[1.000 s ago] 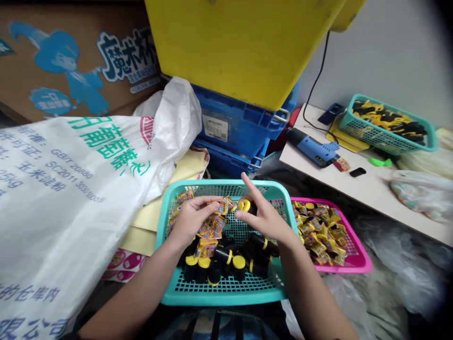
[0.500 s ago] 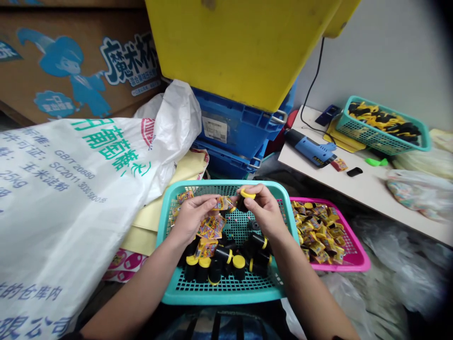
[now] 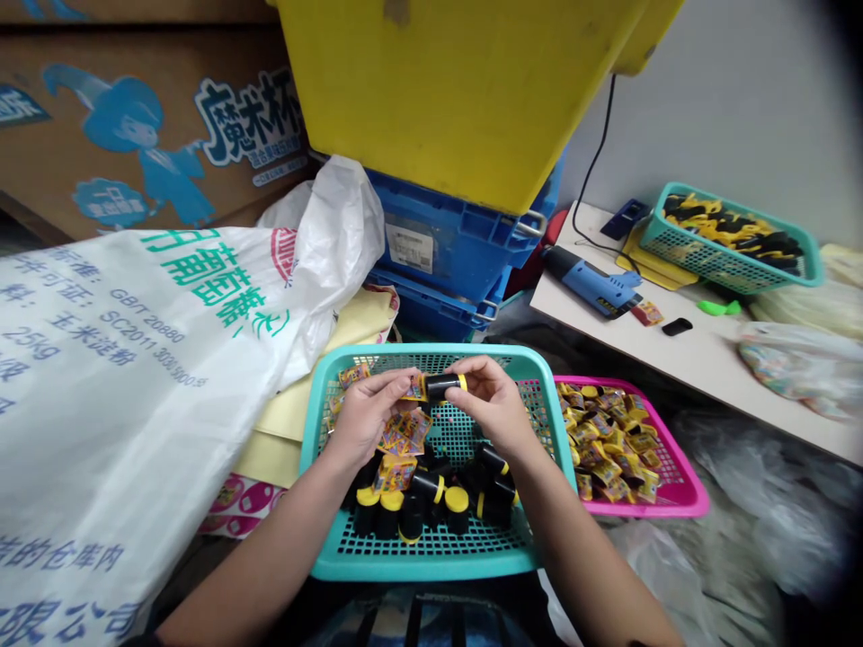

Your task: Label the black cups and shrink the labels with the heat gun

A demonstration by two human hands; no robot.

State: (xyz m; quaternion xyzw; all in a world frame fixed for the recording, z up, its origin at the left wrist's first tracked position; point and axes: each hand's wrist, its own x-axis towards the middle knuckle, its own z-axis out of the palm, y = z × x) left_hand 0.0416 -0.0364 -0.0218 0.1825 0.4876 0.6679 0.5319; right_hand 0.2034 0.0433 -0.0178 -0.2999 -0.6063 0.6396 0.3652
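Observation:
Over a turquoise mesh basket (image 3: 431,568), my left hand (image 3: 368,409) pinches a small printed wrapper sleeve (image 3: 415,387) between thumb and fingers. My right hand (image 3: 495,400) grips a black canister (image 3: 442,386) by its yellow-lidded end. The canister lies sideways, its black end against the sleeve's opening; how far it is inside cannot be made out. Below my hands, several black canisters with yellow lids (image 3: 457,500) lie in the basket. A pile of printed sleeves (image 3: 406,433) sits at its left side, and a wrapped canister (image 3: 395,473) rests on the others.
A pink basket (image 3: 680,513) of wrapped canisters stands at the right. On the white table (image 3: 715,368) lie a blue heat gun (image 3: 593,283) and a second turquoise basket (image 3: 734,270). Blue crates (image 3: 445,238) and a yellow bin (image 3: 438,90) rise behind. A white sack (image 3: 135,386) spreads across the left.
My right hand has turned the canister from upright to sideways and brought its black end to the sleeve. My left hand stays nearly in place.

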